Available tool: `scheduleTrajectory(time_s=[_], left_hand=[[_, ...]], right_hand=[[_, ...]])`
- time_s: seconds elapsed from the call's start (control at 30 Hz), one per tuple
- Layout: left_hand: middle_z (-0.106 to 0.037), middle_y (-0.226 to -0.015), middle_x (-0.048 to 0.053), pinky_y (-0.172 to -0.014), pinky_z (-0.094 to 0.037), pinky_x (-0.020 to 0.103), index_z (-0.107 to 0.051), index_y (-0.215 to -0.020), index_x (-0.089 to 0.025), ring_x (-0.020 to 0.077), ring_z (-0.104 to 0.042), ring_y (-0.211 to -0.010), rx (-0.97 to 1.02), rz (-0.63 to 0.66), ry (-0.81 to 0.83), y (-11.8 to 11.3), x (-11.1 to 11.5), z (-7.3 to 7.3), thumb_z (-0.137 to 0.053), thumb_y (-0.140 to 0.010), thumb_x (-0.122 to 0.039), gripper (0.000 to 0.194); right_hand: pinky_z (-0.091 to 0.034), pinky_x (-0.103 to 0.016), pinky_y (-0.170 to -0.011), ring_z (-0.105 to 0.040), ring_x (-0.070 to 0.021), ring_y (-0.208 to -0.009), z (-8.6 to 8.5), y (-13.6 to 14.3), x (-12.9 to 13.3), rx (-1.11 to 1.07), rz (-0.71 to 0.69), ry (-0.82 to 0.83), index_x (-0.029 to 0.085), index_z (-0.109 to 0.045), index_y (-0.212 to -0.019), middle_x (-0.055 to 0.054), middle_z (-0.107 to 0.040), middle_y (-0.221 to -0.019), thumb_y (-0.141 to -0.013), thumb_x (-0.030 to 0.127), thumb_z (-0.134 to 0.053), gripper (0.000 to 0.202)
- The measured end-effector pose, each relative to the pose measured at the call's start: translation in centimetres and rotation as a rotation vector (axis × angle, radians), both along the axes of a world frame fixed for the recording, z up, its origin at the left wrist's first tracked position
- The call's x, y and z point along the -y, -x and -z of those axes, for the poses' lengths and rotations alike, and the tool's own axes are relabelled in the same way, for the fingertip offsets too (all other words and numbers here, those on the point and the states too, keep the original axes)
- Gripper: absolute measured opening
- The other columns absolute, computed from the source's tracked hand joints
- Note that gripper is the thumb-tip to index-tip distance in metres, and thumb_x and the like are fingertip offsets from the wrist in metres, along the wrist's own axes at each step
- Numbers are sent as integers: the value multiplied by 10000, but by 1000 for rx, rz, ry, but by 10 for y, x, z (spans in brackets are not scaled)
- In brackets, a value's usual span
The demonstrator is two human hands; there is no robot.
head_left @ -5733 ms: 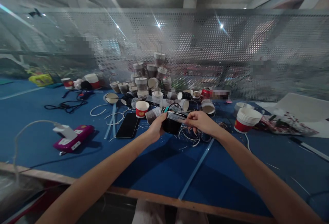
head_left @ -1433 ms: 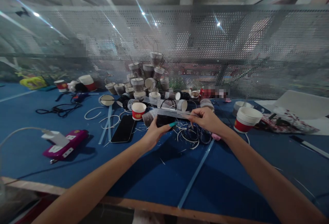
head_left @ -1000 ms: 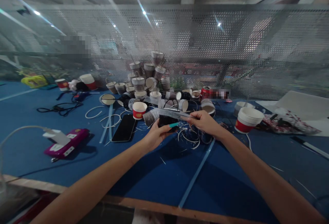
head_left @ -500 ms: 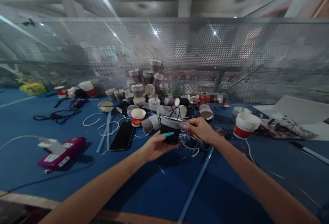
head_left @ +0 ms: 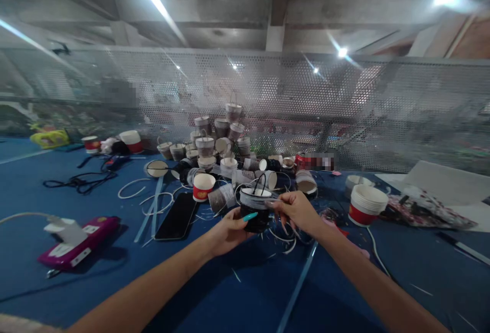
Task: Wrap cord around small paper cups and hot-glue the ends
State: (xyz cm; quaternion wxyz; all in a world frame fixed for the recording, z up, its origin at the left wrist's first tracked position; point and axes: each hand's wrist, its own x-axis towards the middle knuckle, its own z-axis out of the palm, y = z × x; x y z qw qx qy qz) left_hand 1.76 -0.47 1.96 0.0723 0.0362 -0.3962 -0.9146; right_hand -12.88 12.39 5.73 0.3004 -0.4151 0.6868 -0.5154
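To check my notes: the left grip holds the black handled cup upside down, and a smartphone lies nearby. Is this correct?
Not upside down: the head view shows the black handled cup mouth up. The left grip holds it, and a smartphone lies nearby.

the view tips up: more ceiling [head_left: 229,11] shows, and the blue table [head_left: 214,297] keeps only one corner of its front edge. the black cup [head_left: 259,222] turns its open mouth into sight. the clear strip [head_left: 253,200], earlier drawn out toward the right hand [head_left: 296,211], lies closer in, that hand now beside the cup; the left hand [head_left: 228,232] supports it lower down.
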Motion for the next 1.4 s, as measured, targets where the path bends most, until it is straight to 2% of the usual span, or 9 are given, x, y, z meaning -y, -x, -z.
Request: scheduleTrajectory(time_s=[0.13,0.3,0.47,0.7,0.83,1.03,1.17,1.3,1.4], left_hand=[[-635,-980,104,-864,-385,427,-603,-994,-126,247,-563,-929,22,82,49,-2,0,-2,-684,-530,-64,475],[-633,-912,72,-755,-400,314,-595,-1018,-147,178,-565,-806,65,22,194,0,-6,3,-677,-554,-83,476],[-638,-881,66,-752,-396,310,-604,-994,-136,175,-567,-808,49,53,72,1,-7,6,-666,-533,-84,468],[-652,-963,95,-811,-387,320,-576,-1063,-122,204,-594,-887,-42,77,-19,1,-7,3,-647,-619,-153,450],[-655,-965,103,-817,-388,325,-592,-1025,-109,225,-594,-920,-68,92,-3,1,-5,4,-668,-607,-147,427],[-644,-981,113,-844,-368,380,-594,-1014,-119,242,-572,-934,-51,90,34,1,-1,6,-699,-556,-139,470],[-648,-937,95,-799,-384,338,-592,-1026,-130,203,-579,-850,-9,100,108,1,-3,2,-722,-516,-138,527],[-633,-962,75,-753,-389,280,-571,-1069,-158,167,-566,-836,49,47,214,2,-8,1,-709,-519,-80,573],[-630,-922,72,-756,-391,281,-574,-1055,-143,167,-564,-832,56,32,182,3,-9,3,-688,-525,-78,546]], right_hand=[[-235,-163,-239,-339,-40,-225,-3,-3,0,-16,-1,-37,151,-526,-530,50,-530,-371,-652,425,-636,319],[-218,-163,-239,-344,-36,-231,-8,-10,-3,-26,-32,-49,147,-550,-528,47,-536,-380,-640,415,-654,308],[-255,-153,-245,-353,-33,-245,-14,-11,-6,27,-97,-43,145,-560,-537,56,-514,-367,-632,416,-660,304],[-251,-138,-258,-366,-22,-238,-20,-9,-6,64,-131,-12,136,-547,-550,47,-515,-370,-670,503,-595,390],[-276,-138,-276,-395,-25,-253,-21,-8,-7,57,-148,23,139,-541,-564,43,-527,-391,-688,533,-563,414],[-332,-147,-314,-444,-39,-291,-17,-9,-7,-4,-109,17,141,-542,-583,31,-552,-428,-733,459,-564,353],[-300,-155,-294,-442,-43,-285,-12,-14,-7,-25,-87,26,150,-543,-589,19,-566,-446,-737,429,-574,317],[-285,-162,-283,-435,-46,-278,-12,-17,-6,-30,-66,5,148,-548,-590,16,-566,-445,-718,459,-583,338],[-290,-158,-284,-419,-42,-275,-13,-16,-5,-18,-66,0,145,-540,-574,32,-538,-419,-695,494,-585,372]])
